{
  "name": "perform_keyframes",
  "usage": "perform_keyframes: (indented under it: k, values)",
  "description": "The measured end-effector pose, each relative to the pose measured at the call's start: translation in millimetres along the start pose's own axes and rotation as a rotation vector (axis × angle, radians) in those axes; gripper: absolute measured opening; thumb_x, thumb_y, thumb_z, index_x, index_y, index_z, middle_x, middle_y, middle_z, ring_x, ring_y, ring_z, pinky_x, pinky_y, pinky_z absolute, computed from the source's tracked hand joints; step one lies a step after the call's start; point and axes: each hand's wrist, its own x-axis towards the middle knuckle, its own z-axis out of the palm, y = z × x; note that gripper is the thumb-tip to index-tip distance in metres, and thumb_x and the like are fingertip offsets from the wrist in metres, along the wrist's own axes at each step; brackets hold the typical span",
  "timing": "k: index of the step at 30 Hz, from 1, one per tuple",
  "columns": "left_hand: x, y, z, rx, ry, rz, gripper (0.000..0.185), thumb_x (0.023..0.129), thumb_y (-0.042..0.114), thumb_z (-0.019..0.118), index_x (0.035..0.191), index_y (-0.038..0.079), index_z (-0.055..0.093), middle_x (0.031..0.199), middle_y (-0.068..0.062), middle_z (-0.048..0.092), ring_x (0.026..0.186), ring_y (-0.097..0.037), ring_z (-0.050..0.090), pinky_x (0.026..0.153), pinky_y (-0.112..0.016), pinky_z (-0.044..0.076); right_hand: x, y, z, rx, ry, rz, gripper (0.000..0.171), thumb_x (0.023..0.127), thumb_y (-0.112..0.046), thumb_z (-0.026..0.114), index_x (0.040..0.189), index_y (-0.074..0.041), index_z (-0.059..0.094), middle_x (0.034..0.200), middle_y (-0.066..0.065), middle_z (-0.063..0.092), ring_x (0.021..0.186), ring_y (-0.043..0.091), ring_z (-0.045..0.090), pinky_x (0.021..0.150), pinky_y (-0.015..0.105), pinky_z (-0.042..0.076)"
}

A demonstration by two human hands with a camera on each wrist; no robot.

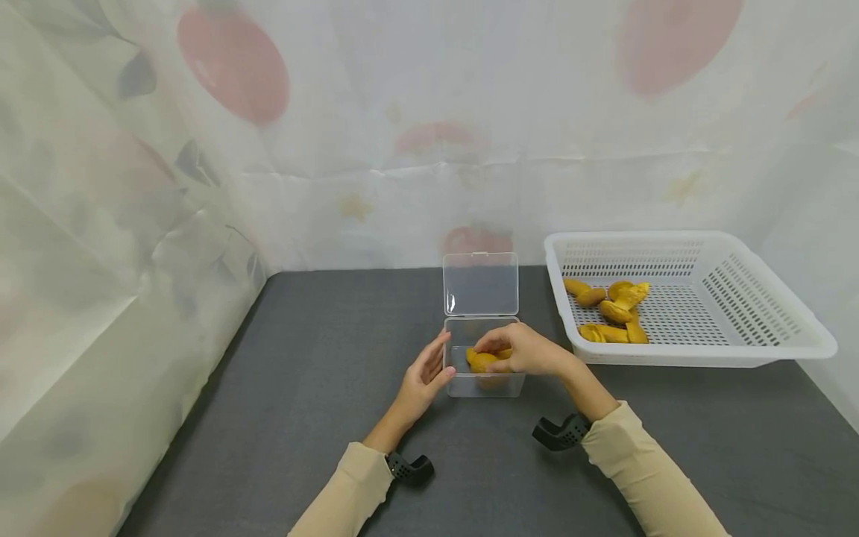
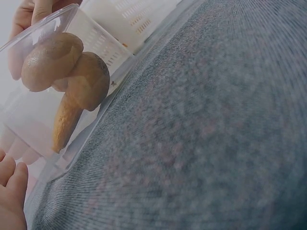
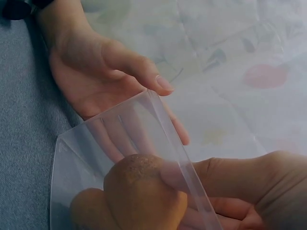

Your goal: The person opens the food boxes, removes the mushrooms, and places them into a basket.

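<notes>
A clear plastic box [image 1: 463,386] stands on the table with its lid [image 1: 480,283] swung back. Inside lie yellow-brown mushrooms [image 2: 52,62]; two caps and a stem show through the wall in the left wrist view. My right hand [image 1: 530,350] reaches into the box from the right, thumb and fingers around a mushroom [image 3: 144,191]. The thumb lies against its cap in the right wrist view; the far fingers are partly hidden. Along the box's left side rests my left hand [image 1: 421,377], fingers extended behind the wall and thumb by the near corner.
At the right, a white perforated basket [image 1: 792,339] holds several yellow mushrooms [image 1: 614,334] at its left end. A dark grey cloth [image 1: 322,358] covers the table. Patterned curtain sheeting [image 1: 376,97] hangs behind and to the left. Each wrist wears a black camera band [image 1: 560,432].
</notes>
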Motion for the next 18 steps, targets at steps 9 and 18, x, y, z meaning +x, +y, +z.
perform_keyframes:
  k: [9,18]
  values:
    - [-0.1,0.9,0.5,0.016,0.008,-0.007,0.059,0.095,0.007,0.057,0.148,0.0,0.033,0.159,-0.022,0.023,0.147,-0.038,0.022,0.113,-0.012,0.028,-4.7,0.1,1.0,0.049,0.062,-0.053,0.031,0.084,-0.006,0.072,0.113,0.003,0.066,0.109,0.017,0.07,0.098,0.028,0.068,0.089,0.042,0.058]
    - [0.5,0.3,0.1,0.026,0.005,-0.013,0.058,0.095,0.008,0.057,0.148,0.002,0.034,0.159,-0.022,0.024,0.147,-0.038,0.023,0.115,-0.016,0.029,-7.5,-2.0,3.6,0.082,0.176,-0.08,0.035,0.08,-0.005,0.076,0.113,0.001,0.067,0.106,0.015,0.068,0.089,0.02,0.061,0.081,0.038,0.059]
